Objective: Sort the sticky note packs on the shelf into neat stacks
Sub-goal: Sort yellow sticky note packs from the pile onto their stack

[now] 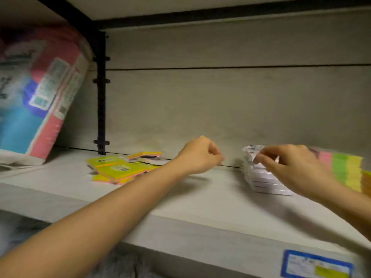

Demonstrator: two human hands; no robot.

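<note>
- The left forearm [96, 219] is nearest, reaching from the lower left corner up and across the front of the shelf [200, 205].
- A blue-bordered price label [317, 264] with a yellow patch is fixed to the front edge of the shelf at the lower right. Its print is too blurred to read.
- The pale wood-look shelf board runs the full width of the view.
- The left hand [200, 155] hovers above the middle of the shelf, clenched with thumb against curled fingers. Nothing shows inside it.
- The right hand [295, 169] is on the right, fingers curled over the top of the stack of white packs [263, 182]. Through the motion blur it seems to pinch the uppermost pack.
- That white stack stands on the shelf, several packs high and leaning slightly out of line.
- Just behind and right of the right hand is a stack of multicoloured sticky notes [347, 171], with pink, green, yellow and orange bands side by side.
- Left of the left forearm, the yellow sticky note packs [116, 169] lie in a loose, overlapping heap with pink edges showing underneath.
- One more pack [144, 155] lies at the back of that heap, close to the rear wall.
- A large pink, blue and white plastic bag [36, 93] leans at the far left, well apart from the heaps.
- A black metal upright [101, 93] stands behind it against the grey back panel [220, 107].
</note>
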